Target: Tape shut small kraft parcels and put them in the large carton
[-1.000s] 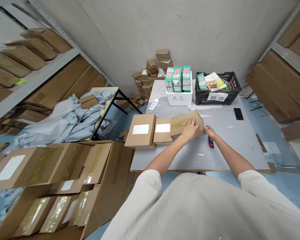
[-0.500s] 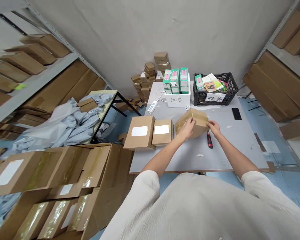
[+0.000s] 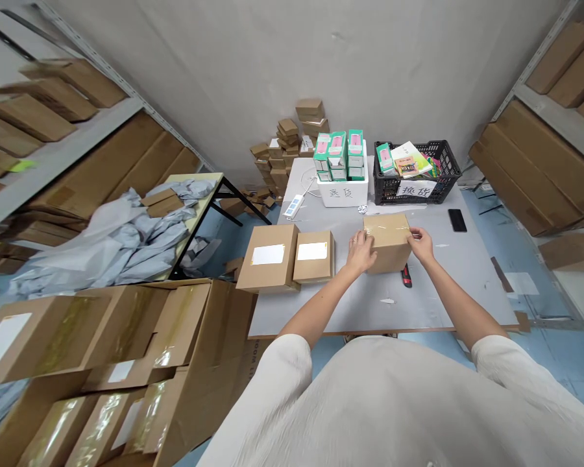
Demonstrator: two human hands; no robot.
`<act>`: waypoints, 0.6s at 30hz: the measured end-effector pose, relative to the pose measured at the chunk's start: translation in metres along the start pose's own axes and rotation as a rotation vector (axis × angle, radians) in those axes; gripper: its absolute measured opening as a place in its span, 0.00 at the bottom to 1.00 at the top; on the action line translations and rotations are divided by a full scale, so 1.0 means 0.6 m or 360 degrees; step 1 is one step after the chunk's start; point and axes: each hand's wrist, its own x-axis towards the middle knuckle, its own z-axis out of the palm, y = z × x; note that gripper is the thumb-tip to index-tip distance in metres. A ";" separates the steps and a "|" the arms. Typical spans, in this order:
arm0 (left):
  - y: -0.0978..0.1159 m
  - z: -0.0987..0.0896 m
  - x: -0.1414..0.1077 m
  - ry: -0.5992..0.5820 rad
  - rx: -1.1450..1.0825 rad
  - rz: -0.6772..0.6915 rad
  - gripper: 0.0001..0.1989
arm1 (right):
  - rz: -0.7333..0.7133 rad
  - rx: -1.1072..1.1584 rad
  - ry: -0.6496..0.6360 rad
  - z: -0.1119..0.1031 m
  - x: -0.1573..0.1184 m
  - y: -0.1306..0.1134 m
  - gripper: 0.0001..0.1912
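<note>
A brown cardboard box (image 3: 390,250) with clear tape across its top stands on the grey table (image 3: 350,311) between my hands. My left hand (image 3: 361,251) is closed against its left side, and my right hand (image 3: 421,244) grips its right edge near the top. Partly hidden by the box's lower right corner, a red and black utility knife (image 3: 407,275) lies on the table. To the left sit a smaller carton (image 3: 314,264) and a larger carton (image 3: 268,275), both with white labels on top.
A white bin (image 3: 343,194) of green-and-pink boxes and a black crate (image 3: 413,191) stand at the back. A phone (image 3: 457,220) lies right, a power strip (image 3: 294,206) back left. A big carton (image 3: 219,363) full of taped boxes is at front left.
The box has been turned and straightened, so its front face now looks toward me. My left hand has moved from its top to its left side, and the knife is more covered.
</note>
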 end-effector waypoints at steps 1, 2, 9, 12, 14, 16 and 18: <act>0.011 0.001 0.004 0.0021 0.0042 0.0047 0.21 | -0.0002 0.0011 0.0006 0.002 -0.004 -0.001 0.24; 0.024 0.002 0.008 0.0008 0.0055 0.0100 0.20 | -0.0007 0.0026 0.0003 0.005 -0.008 -0.003 0.23; 0.092 0.005 0.031 -0.0182 0.0015 0.0154 0.26 | -0.0030 0.0249 -0.0059 0.045 -0.039 -0.034 0.21; 0.098 -0.009 0.031 -0.0185 0.0070 0.0017 0.26 | 0.0041 0.0377 -0.0065 0.062 -0.049 -0.052 0.24; 0.096 -0.019 0.028 -0.0187 0.0089 -0.0062 0.26 | 0.0085 0.0443 -0.0116 0.073 -0.054 -0.065 0.28; 0.090 -0.027 0.025 -0.0175 0.0100 -0.0131 0.26 | 0.0089 0.0469 -0.0217 0.083 -0.058 -0.078 0.32; 0.078 -0.031 0.021 -0.0146 0.0102 -0.0177 0.29 | 0.0073 0.0468 -0.0341 0.093 -0.061 -0.091 0.35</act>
